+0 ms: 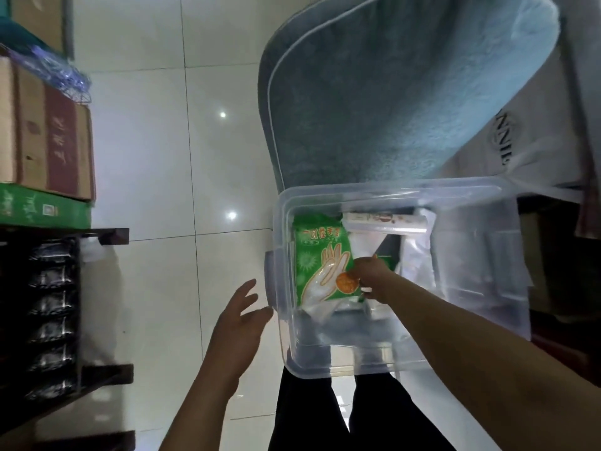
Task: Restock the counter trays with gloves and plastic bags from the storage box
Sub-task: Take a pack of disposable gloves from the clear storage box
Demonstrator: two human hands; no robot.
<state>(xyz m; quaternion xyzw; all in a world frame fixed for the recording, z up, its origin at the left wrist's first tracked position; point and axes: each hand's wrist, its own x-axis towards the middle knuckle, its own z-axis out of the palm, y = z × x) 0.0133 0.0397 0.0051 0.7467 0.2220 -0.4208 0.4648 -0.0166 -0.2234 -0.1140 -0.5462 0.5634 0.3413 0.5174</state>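
A clear plastic storage box (pixel 481 288) stands on the floor in front of me. Inside it lies a green packet of disposable gloves (pixel 320 255) with a hand printed on it. My right hand (pixel 370 273) reaches into the box and pinches the packet's right edge near its orange dot. A roll of plastic bags (pixel 385 221) lies at the far side of the box, with more clear bags (pixel 418 255) beside it. My left hand (pixel 242 323) hovers outside the box's left wall with its fingers spread and holds nothing.
A blue-grey padded chair (pixel 390 109) stands right behind the box. Stacked cardboard cartons (pixel 48 141) and a green carton (pixel 42 206) sit on a dark shelf unit (pixel 65 320) at the left. White floor tiles (pixel 182 157) lie between shelf and box. My legs (pixel 325 411) are below.
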